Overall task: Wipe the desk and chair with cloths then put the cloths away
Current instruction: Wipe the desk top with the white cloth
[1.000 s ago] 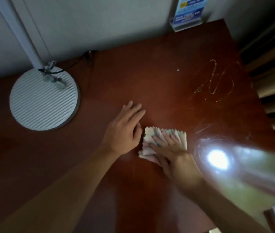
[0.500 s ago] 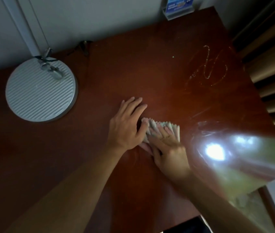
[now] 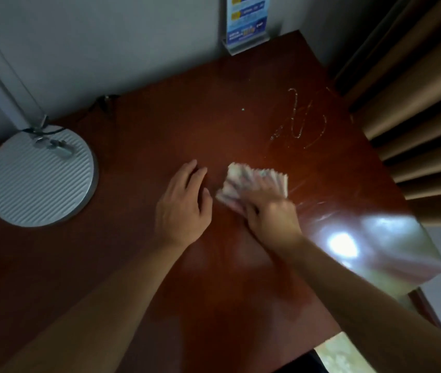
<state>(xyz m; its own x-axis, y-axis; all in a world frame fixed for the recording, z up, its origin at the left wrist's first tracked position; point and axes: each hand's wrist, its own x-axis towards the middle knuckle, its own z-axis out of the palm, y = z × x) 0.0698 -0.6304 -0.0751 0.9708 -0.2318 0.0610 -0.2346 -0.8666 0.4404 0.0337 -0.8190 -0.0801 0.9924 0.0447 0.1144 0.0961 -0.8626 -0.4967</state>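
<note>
Fingers of the right hand lie spread flat on a folded pale cloth, pressing it to the reddish-brown desk; motion blur hides finer detail. Just left of the cloth, apart from it, the left hand rests palm down on the wood with straight fingers, holding nothing. Farther right, streaky marks show on the desk surface. A round ribbed lamp base stands at the left, and a small sign stand stands against the wall behind.
</note>
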